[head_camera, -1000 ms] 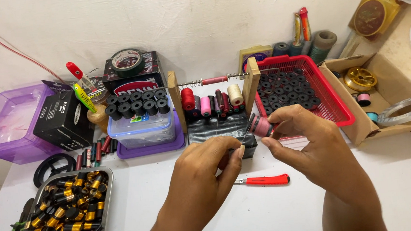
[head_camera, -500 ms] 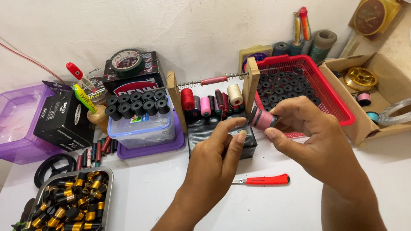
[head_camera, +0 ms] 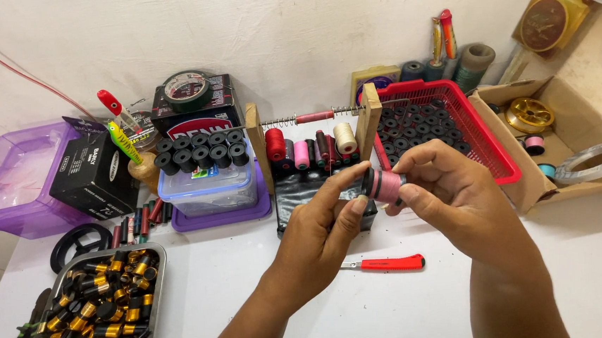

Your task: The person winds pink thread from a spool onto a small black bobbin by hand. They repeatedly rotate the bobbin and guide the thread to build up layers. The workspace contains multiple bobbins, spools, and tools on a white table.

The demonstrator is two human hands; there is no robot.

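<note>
Right hand [head_camera: 451, 194] pinching pink-wound spool [head_camera: 385, 184], left hand [head_camera: 323, 231] fingertips touching spool's black end, both raised above white table [head_camera: 395, 303].

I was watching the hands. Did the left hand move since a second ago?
Yes. The left hand has gone up and right, away from the red knife on the table, and its fingertips now meet the pink spool held by the right hand.

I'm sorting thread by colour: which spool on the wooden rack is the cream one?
The cream spool is the rightmost on the wooden rack, beside its right post. The others there are red, pink or dark.
</note>
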